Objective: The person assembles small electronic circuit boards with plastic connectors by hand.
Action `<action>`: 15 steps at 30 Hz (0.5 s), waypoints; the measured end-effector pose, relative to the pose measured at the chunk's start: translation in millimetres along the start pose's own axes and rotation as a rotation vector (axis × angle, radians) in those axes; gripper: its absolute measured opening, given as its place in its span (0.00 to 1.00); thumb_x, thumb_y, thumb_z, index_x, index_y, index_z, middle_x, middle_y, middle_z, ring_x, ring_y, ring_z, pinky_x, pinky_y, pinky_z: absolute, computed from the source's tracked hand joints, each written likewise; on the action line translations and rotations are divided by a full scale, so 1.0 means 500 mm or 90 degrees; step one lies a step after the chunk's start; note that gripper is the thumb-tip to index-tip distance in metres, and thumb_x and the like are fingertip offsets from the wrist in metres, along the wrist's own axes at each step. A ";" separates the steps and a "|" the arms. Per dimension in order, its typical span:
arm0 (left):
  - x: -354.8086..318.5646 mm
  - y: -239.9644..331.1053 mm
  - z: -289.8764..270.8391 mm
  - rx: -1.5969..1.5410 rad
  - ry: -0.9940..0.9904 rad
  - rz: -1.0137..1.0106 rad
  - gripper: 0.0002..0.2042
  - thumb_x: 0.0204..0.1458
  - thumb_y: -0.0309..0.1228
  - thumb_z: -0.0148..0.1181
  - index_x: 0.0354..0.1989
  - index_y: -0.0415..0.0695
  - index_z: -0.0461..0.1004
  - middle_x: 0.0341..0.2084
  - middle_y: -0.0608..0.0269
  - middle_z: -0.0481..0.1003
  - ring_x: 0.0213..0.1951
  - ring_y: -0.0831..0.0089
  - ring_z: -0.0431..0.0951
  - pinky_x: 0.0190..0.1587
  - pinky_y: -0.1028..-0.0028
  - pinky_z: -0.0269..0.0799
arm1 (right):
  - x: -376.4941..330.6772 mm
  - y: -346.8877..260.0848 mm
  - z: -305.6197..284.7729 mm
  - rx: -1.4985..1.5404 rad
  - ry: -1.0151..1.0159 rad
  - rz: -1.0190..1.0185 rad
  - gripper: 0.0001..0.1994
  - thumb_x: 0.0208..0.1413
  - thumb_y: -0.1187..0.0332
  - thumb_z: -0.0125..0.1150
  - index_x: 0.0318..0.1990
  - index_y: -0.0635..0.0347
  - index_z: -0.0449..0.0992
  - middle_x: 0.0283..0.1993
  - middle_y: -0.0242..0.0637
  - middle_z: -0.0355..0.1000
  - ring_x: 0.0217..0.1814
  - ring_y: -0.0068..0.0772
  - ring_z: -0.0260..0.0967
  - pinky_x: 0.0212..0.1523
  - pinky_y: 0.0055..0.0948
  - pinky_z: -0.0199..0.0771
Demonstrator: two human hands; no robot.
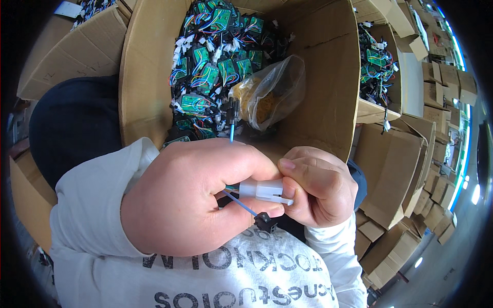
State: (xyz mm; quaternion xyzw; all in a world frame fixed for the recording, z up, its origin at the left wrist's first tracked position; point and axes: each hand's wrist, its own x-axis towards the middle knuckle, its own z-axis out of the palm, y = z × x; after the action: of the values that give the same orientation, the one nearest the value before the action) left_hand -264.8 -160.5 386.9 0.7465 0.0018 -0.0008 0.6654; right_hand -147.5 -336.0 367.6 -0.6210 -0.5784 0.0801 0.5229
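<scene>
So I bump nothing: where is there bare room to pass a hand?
A hand might pass along the bare right wall of the big carton, beside the clear bag; its cardboard also shows bare between the bag and right hand. Crowded: the circuit boards left of the bag, and where that hand and left hand surround the white connector.

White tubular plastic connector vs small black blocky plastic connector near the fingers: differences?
Size: the white tubular plastic connector is longer; the small black blocky plastic connector is compact.
Shape: the white one has a slim prong toward the right hand; no such prong shows on the black one.
Position: the white one sits between the left hand's fingers; the black one is lower, by a fingertip.
Shared: both have wires.
</scene>
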 end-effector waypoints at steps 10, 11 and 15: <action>0.001 -0.004 0.004 -0.018 -0.003 -0.017 0.12 0.42 0.23 0.75 0.33 0.37 0.76 0.25 0.61 0.76 0.26 0.78 0.74 0.29 0.78 0.69 | 0.000 0.002 -0.006 -0.069 -0.006 -0.036 0.11 0.47 0.79 0.69 0.38 0.73 0.75 0.25 0.41 0.72 0.20 0.36 0.69 0.19 0.31 0.68; 0.001 -0.005 0.005 -0.018 -0.004 -0.017 0.12 0.42 0.23 0.75 0.33 0.37 0.76 0.25 0.61 0.76 0.26 0.78 0.74 0.29 0.78 0.69 | -0.001 0.003 -0.006 -0.055 -0.004 -0.031 0.11 0.47 0.79 0.69 0.38 0.73 0.75 0.25 0.41 0.72 0.20 0.36 0.69 0.19 0.31 0.68; -0.001 -0.003 0.008 -0.028 -0.004 -0.017 0.13 0.42 0.24 0.75 0.33 0.38 0.76 0.25 0.61 0.76 0.26 0.76 0.74 0.29 0.77 0.69 | -0.002 0.003 -0.006 -0.044 0.008 -0.033 0.11 0.48 0.79 0.68 0.38 0.72 0.75 0.26 0.43 0.74 0.19 0.36 0.69 0.19 0.31 0.68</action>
State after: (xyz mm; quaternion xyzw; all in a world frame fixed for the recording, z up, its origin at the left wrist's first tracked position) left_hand -265.3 -164.2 385.0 0.7315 0.0099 -0.0120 0.6817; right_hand -144.9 -338.3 367.3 -0.6241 -0.5933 0.0425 0.5066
